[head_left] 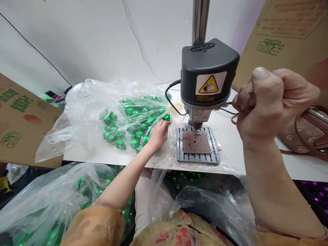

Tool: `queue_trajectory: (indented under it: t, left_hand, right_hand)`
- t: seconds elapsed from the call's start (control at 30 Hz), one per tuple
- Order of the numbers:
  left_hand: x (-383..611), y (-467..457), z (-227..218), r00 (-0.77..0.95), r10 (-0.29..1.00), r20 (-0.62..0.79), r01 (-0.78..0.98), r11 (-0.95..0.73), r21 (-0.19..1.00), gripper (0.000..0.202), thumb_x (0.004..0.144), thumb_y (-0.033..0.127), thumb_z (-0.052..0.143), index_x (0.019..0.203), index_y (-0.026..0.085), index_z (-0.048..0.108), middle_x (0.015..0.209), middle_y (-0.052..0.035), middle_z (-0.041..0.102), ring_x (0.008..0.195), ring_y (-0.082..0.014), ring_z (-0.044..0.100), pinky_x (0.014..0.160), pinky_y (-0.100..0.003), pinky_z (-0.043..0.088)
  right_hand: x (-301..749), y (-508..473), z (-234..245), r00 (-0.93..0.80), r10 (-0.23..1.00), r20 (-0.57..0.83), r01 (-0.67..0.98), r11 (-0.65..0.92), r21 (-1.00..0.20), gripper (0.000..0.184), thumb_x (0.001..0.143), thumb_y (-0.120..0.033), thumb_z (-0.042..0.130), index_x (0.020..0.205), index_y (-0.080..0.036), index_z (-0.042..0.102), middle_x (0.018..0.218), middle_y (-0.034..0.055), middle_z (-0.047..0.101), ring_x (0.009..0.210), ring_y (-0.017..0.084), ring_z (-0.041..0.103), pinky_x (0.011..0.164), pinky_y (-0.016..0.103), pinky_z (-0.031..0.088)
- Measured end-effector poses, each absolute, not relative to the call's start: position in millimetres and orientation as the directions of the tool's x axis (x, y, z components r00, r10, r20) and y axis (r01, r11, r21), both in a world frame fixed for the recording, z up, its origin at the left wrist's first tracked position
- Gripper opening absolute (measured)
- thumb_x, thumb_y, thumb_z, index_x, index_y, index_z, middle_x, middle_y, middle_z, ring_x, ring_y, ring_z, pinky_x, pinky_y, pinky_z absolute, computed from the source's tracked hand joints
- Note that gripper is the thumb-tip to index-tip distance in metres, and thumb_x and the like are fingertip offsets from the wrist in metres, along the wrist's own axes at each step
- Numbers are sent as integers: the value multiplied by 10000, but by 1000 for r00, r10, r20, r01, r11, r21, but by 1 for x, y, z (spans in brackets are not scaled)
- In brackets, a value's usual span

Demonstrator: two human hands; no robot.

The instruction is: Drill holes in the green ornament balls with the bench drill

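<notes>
My left hand (159, 135) reaches into the mouth of a clear plastic bag (84, 112) on the white table, its fingers curled among shiny green pieces (133, 123). Whether it holds one is hidden. My right hand (269, 102) is raised in a fist beside the black head of a small bench drill press (207, 75), apparently wrapped round its feed lever, which the fingers hide. Under the drill bit sits a grey slotted base with a brown plate (196, 142), dusted with dark chips.
A second clear bag of green pieces (51, 201) lies below the table edge at lower left. Cardboard boxes stand at the left (20, 119) and upper right (287, 37). A brown handbag (307, 133) rests at the right, and purple shiny pieces (317, 194) show at lower right.
</notes>
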State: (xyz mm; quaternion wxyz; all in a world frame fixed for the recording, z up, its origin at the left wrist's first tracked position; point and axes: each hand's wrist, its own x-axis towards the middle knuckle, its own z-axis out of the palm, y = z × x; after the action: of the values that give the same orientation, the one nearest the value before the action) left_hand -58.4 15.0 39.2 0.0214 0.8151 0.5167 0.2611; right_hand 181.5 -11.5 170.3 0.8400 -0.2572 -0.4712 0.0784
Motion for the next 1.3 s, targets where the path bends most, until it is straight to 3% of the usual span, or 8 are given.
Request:
queue_trajectory:
  t: [0.13,0.23,0.3,0.43,0.53,0.63,1.03,1.3]
  left_hand:
    - [-61,67,45,146,987,71,967,-157,202,302,746,69,667,1036,152,665,1127,-163,638,1152,-357,564,972,-464,453]
    - [-64,75,43,120,991,62,970,-130,208,328,704,109,732,1023,162,676,1088,-153,642,1115,-364,584,943,-460,465]
    - [-66,71,45,96,989,110,925,-130,358,319,783,220,703,1097,187,656,1043,-118,643,1021,-306,625,897,-422,494]
    - [-60,51,54,44,999,11,298,-24,954,400,890,478,582,1191,213,588,925,-57,635,738,-176,641,712,-351,564]
    - [-47,33,58,165,983,-83,-178,113,978,410,828,470,682,1138,215,597,1007,-48,636,808,-159,654,756,-363,605]
    - [-35,20,56,224,967,-120,-339,193,921,387,786,374,753,1103,206,609,1045,-40,644,882,-164,660,851,-415,605]
    - [-8,-2,7,228,971,67,150,-103,983,561,773,421,763,1234,176,557,1118,-81,669,1037,-202,617,941,-351,480]
    - [1,-2,-1,319,941,110,238,-192,952,568,809,438,718,1285,174,557,1226,-109,643,1136,-244,594,1015,-386,442]
  right_hand:
    - [182,-11,169,536,389,749,103,850,-516,422,790,-158,598,447,-210,358,379,-60,333,345,76,342,408,291,193]
    - [183,-12,169,523,412,746,107,837,-537,415,797,-167,602,459,-211,364,383,-59,340,356,82,340,423,299,192]
    - [183,-13,169,518,418,746,99,838,-537,431,804,-183,605,466,-214,338,379,-62,330,353,81,321,418,299,185]
    - [182,-15,170,513,432,742,92,832,-548,435,822,-168,584,478,-207,320,391,-62,326,368,64,314,429,287,196]
    - [181,-16,171,509,439,740,96,826,-555,438,837,-160,565,480,-200,315,403,-59,326,378,55,322,439,280,209]
    - [182,-14,169,500,434,750,90,835,-543,443,837,-182,586,481,-200,323,403,-60,325,379,55,321,437,282,216]
    - [188,-7,164,463,410,786,78,865,-496,506,795,-388,672,484,-207,316,407,-54,294,382,73,286,406,311,205]
    - [189,-7,163,449,441,777,125,830,-543,504,844,-379,613,506,-205,282,442,-43,282,409,74,284,423,316,223]
